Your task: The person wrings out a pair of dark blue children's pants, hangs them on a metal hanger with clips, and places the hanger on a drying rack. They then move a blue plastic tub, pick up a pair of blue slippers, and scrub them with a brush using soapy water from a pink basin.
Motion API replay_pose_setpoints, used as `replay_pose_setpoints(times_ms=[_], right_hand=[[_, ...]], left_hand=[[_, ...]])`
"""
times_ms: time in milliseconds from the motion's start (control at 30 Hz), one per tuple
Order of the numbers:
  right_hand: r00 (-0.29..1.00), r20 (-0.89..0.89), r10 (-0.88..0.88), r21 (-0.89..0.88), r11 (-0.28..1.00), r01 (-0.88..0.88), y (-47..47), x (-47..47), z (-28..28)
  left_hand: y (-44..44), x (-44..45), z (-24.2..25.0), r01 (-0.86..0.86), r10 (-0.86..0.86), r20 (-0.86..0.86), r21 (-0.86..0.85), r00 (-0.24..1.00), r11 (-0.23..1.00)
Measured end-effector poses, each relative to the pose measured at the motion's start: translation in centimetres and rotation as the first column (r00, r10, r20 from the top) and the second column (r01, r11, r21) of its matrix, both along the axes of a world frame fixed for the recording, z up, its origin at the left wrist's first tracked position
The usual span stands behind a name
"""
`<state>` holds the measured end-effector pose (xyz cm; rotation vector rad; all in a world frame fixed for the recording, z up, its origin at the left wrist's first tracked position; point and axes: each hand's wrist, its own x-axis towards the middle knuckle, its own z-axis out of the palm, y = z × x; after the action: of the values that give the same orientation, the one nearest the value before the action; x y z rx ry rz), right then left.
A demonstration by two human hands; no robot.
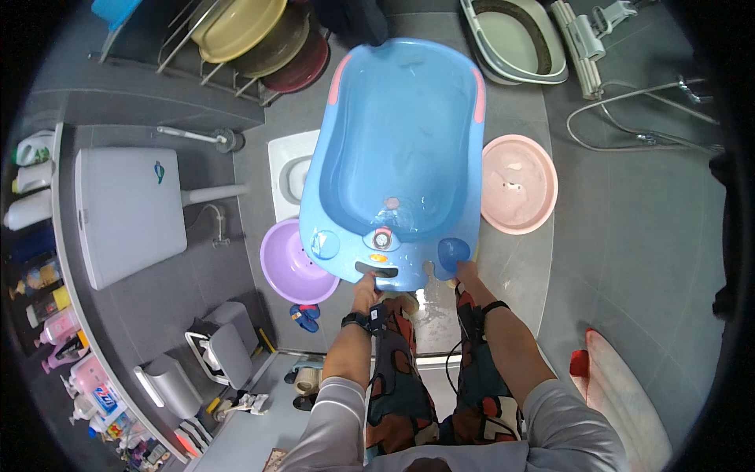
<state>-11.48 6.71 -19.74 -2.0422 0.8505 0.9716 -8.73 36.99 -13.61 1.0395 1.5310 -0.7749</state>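
Note:
A light blue plastic baby bathtub with pink side pads stands in front of me, a little water at its near end. A round gauge sits on its near rim. My left hand grips that rim at the slot-shaped handle hole, fingers partly hidden. At the near right corner, beside a darker blue round recess, my right hand holds the rim, its fingertips partly out of sight. A purple basin is partly under the tub's left side. A pink basin lies at its right.
A white squat toilet is partly covered by the tub. Basins fill a metal rack at the upper left. A folding tub stands at the upper right, near a shower hose. Blue child's sandals lie on the wet floor.

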Motion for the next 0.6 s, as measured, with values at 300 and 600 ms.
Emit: replay_pose_setpoints(times_ms=[300,600], right_hand=[[0.997,0.072,-0.028,-0.113,0.993,0.036,-0.4,5.7,7.8],[0.979,0.05,-0.199,0.266,0.947,0.178,-1.0,7.4,10.7]], left_hand=[[-1.4,4.6,4.6,-0.036,0.032,0.044,0.091,0.998,0.995],[-2.3,6.7,7.0,-0.03,0.03,0.004,0.218,1.0,0.976]])
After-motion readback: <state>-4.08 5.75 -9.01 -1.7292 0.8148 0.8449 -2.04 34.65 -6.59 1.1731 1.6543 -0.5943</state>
